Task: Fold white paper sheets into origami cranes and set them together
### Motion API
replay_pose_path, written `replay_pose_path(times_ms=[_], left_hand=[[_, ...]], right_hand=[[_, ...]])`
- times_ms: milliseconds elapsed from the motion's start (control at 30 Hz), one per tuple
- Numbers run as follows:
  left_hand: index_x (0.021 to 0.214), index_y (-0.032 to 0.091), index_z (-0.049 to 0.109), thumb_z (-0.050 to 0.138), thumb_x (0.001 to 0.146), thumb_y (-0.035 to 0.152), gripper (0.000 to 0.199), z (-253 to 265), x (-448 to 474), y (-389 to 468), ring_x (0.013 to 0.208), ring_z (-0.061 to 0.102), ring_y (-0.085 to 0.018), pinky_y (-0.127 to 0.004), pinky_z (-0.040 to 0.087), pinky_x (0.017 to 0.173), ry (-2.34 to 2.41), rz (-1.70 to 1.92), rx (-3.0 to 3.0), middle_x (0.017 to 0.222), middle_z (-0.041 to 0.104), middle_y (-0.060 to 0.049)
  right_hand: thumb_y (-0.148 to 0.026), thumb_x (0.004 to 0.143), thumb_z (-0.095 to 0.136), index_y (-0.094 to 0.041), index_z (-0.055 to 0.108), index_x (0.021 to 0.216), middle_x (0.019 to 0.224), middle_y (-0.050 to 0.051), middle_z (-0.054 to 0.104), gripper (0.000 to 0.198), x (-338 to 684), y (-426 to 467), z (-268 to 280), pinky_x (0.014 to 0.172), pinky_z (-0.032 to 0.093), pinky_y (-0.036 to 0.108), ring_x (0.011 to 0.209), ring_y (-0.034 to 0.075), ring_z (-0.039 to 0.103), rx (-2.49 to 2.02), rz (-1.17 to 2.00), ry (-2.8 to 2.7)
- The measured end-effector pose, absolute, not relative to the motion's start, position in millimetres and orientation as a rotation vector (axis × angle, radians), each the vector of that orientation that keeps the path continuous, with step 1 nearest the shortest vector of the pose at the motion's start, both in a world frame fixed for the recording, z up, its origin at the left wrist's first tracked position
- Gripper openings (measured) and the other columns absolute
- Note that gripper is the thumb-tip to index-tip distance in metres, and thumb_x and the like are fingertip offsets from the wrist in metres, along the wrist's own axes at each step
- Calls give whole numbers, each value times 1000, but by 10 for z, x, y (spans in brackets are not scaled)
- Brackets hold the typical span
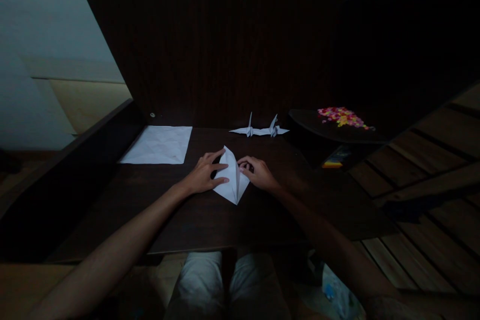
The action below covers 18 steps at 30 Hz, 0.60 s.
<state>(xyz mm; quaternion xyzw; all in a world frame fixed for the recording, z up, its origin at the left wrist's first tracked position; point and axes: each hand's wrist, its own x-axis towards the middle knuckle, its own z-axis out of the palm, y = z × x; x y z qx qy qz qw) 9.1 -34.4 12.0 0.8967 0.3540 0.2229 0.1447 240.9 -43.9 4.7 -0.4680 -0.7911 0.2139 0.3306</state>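
A white sheet of paper folded into a pointed kite-like shape [229, 188] lies on the dark table before me, one tip towards me. A crease runs down its middle. My left hand [204, 174] rests on its left half, fingers spread and fingertips pressing the paper flat. At the right side, my right hand [259, 174] has its fingers curled, with thumb and fingertips pinching the paper's right flap. Just behind stand two white folded paper cranes, a left one [249, 131] and a right one [275, 130], side by side.
A creased white paper sheet [161, 146] lies at the table's back left. To the right, a dark corner shelf [318, 127] bears a heap of small pink, red and yellow pieces [343, 116]. A tall dark panel [221, 40] closes off the back.
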Motion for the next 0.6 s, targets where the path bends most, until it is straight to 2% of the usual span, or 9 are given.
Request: replay_pose_path(times_ms=[100, 200, 333, 400, 500, 600], left_hand=[[116, 24, 63, 58, 83, 36, 36, 120, 108, -365, 133, 28, -34, -56, 28, 102, 971, 601, 2622, 149, 29, -10], [124, 25, 58, 52, 86, 35, 39, 138, 131, -393, 137, 20, -36, -59, 27, 102, 972, 511, 2634, 151, 24, -9], [133, 25, 47, 45, 90, 34, 44, 148, 147, -413, 140, 14, -32, -59, 21, 105, 944, 417, 2649, 148, 33, -8], [135, 23, 44, 42, 91, 34, 46, 132, 149, -408, 140, 17, -28, -56, 17, 109, 922, 401, 2653, 145, 37, -9], [137, 20, 41, 41, 91, 34, 47, 96, 150, -390, 138, 26, -23, -50, 15, 112, 889, 397, 2652, 145, 37, -11], [137, 14, 39, 44, 90, 36, 53, 77, 152, -373, 135, 33, -23, -45, 20, 112, 910, 436, 2635, 144, 37, -15]], right_hand=[[-18, 78, 58, -17, 63, 91, 80, 3, 62, 14, 2401, -434, 46, 65, 43, 26, 69, 14, 55, -1216, 532, -2075], [-17, 78, 58, -17, 63, 90, 80, 3, 62, 13, 2390, -432, 46, 67, 44, 27, 70, 14, 55, -1202, 526, -2071], [-18, 78, 58, -18, 64, 91, 79, 3, 62, 14, 2385, -426, 41, 69, 44, 28, 71, 15, 55, -1222, 528, -2061], [-18, 79, 58, -18, 64, 92, 79, 3, 62, 15, 2390, -421, 34, 71, 44, 29, 73, 16, 54, -1231, 511, -2070], [-19, 80, 58, -19, 65, 94, 82, 5, 63, 16, 2397, -421, 27, 74, 44, 32, 78, 18, 54, -1241, 456, -2098], [-22, 82, 57, -21, 65, 103, 96, 7, 65, 22, 2402, -431, 22, 83, 43, 36, 90, 21, 55, -1206, 417, -2148]])
